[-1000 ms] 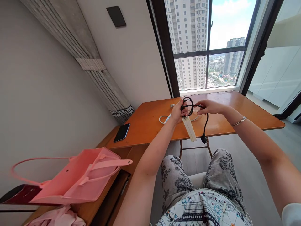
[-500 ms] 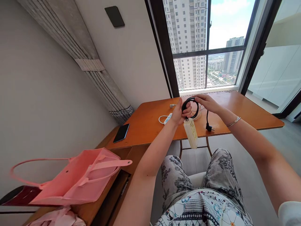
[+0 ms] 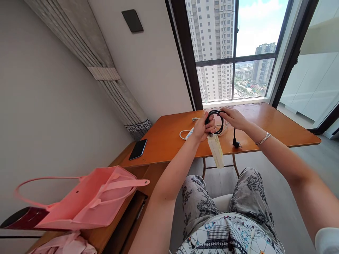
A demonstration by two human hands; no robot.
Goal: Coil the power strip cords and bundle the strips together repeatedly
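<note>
A white power strip [image 3: 215, 150] hangs from its black cable [image 3: 215, 122], which is wound into a coil. My left hand [image 3: 203, 127] is closed round the near side of the coil, above the orange table [image 3: 265, 123]. On the far right side of the coil, my right hand [image 3: 233, 118] pinches the cable. The black plug [image 3: 236, 143] dangles below my right hand, just over the table's front edge.
A white cable with a small adapter [image 3: 186, 134] lies on the table behind my left hand. A black phone [image 3: 138, 149] rests at the table's left corner. A pink tote bag [image 3: 87, 199] sits on the wooden shelf at lower left. The window stands beyond the table.
The loose cable end has been wound onto the coil, so the plug now hangs higher and closer to my right hand. The power strip swung slightly.
</note>
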